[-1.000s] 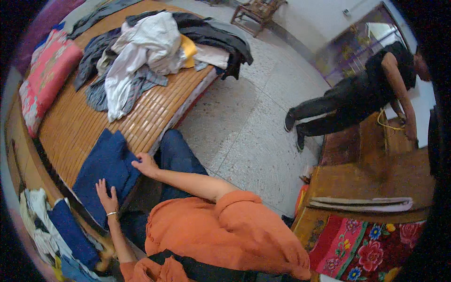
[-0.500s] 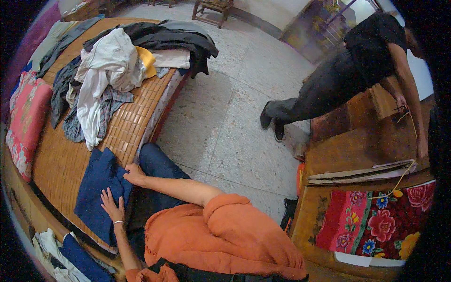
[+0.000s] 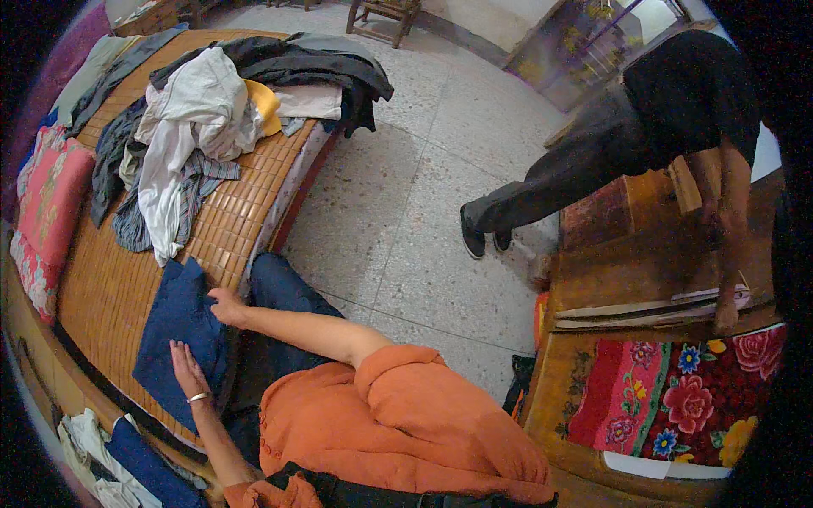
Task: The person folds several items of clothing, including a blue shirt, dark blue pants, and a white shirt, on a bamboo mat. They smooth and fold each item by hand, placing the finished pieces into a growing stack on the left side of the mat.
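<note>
A dark blue garment [image 3: 174, 317], folded into a long flat piece, lies along the near edge of the bed mat; its exact kind cannot be made out. My left hand [image 3: 188, 371] rests flat on its lower half, fingers stretched out and held together. At the garment's upper right edge, my right hand [image 3: 227, 306] is closed on the cloth, its fingertips partly hidden. Farther up the mat lies a loose heap of clothes [image 3: 199, 110], with white, grey, striped and black pieces and a bit of yellow.
The slatted bed mat [image 3: 110, 279] carries a pink floral pillow [image 3: 55, 203] at the left. More folded clothes [image 3: 140, 466] lie lower left. Across the tiled floor [image 3: 406, 212], another person [image 3: 627, 127] bends over a wooden surface beside a red floral cloth [image 3: 686, 398]. A wooden stool [image 3: 381, 21] stands far off.
Both my hands have shifted slightly left and up over the blue garment. My left hand's spread fingers have come together. The other person has bent lower, with a foot moved nearer.
</note>
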Demonstrator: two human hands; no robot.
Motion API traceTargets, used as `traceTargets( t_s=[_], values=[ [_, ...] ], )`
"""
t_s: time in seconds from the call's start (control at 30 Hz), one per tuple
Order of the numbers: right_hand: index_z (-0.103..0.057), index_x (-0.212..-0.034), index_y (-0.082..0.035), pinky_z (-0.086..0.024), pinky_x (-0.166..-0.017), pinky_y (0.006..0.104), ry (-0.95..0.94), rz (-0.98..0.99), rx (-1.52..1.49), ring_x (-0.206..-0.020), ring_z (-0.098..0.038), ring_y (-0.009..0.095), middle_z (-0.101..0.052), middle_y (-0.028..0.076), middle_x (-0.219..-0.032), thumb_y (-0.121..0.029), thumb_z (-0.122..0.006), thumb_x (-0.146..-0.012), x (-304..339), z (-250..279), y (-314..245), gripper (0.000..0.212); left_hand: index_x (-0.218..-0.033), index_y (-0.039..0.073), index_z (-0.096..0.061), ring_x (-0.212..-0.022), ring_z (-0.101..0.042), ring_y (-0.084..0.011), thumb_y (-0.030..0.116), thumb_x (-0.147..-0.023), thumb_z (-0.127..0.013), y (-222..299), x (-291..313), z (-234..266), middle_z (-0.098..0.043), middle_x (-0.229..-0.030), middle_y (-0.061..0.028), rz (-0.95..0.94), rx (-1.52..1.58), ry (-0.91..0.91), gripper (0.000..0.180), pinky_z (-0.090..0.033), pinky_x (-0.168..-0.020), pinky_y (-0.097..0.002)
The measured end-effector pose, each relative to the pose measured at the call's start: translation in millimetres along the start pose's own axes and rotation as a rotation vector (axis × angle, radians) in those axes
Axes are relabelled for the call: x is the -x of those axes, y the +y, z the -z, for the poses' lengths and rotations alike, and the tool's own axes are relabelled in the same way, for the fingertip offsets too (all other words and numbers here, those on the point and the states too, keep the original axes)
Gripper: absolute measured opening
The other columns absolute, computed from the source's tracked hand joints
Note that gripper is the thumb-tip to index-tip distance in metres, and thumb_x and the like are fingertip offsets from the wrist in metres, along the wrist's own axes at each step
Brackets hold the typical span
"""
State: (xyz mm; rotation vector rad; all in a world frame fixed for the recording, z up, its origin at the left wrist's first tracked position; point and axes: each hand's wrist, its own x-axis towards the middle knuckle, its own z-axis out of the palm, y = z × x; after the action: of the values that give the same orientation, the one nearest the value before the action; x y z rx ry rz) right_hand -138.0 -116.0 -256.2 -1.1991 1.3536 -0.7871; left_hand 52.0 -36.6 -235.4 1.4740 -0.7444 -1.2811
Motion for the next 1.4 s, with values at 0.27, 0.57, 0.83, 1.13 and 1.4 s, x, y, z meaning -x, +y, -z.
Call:
traceTargets(
  t_s=[0.27,0.57,0.83,1.13,1.4],
  values=[
    [-0.060,-0.092,0.002,-0.045,-0.078,0.0377,-0.219,0.478,0.007,-0.085,-0.056,0.033,-0.060,0.019,-0.088,-0.004,-0.050,-0.072,26.9,-73.1,-51.5,0.024,-0.139,0.016,-0.019,-0.127,-0.025,-0.0334,0.062,-0.081,-0.041,45.3,18.1,53.2,-0.016,-0.142,-0.0198,0.321,0.614,-0.080,0.077,-0.034,-0.094,-0.0507],
    [-0.053,-0.110,0.001,-0.049,-0.070,0.0300,-0.796,0.637,0.196,-0.081,-0.059,0.019,-0.056,0.018,-0.110,-0.015,-0.052,-0.084,104.8,-119.7,-80.8,0.030,-0.104,0.007,-0.057,-0.084,-0.057,-0.0242,0.052,-0.087,-0.038,-5.1,67.7,78.7,-0.061,-0.097,-0.0072,-0.063,0.907,0.326,0.052,-0.046,-0.078,-0.0351],
    [-0.034,-0.130,0.000,-0.051,-0.064,0.0276,-0.997,-0.070,-0.157,-0.077,-0.061,0.018,-0.036,0.014,-0.133,-0.017,-0.055,-0.085,108.5,-120.3,-59.4,0.052,-0.125,0.004,-0.042,-0.098,-0.055,-0.0259,0.061,-0.084,-0.036,-6.4,65.4,100.8,-0.053,-0.116,-0.0119,-0.051,0.964,-0.120,0.070,-0.046,-0.084,-0.0371],
    [-0.040,-0.126,0.000,-0.048,-0.071,0.0261,-0.847,-0.064,-0.119,-0.086,-0.059,0.018,-0.042,0.013,-0.126,-0.008,-0.048,-0.087,114.5,-104.9,-57.0,0.041,-0.095,0.002,-0.060,-0.077,-0.060,-0.0201,0.017,-0.068,-0.071,1.1,56.3,101.4,-0.062,-0.091,-0.0088,0.112,0.325,0.267,0.032,-0.048,-0.070,-0.0305],
    [-0.049,-0.112,0.001,-0.043,-0.081,0.0331,-0.281,0.295,0.140,-0.090,-0.054,0.022,-0.055,0.013,-0.099,-0.008,-0.054,-0.076,83.5,-88.4,-21.4,0.037,-0.118,0.003,-0.044,-0.115,-0.032,-0.0337,0.045,-0.058,-0.071,23.9,67.0,106.9,-0.040,-0.119,-0.0170,0.142,-0.970,0.691,0.078,-0.029,-0.097,-0.0406]
  ],
)
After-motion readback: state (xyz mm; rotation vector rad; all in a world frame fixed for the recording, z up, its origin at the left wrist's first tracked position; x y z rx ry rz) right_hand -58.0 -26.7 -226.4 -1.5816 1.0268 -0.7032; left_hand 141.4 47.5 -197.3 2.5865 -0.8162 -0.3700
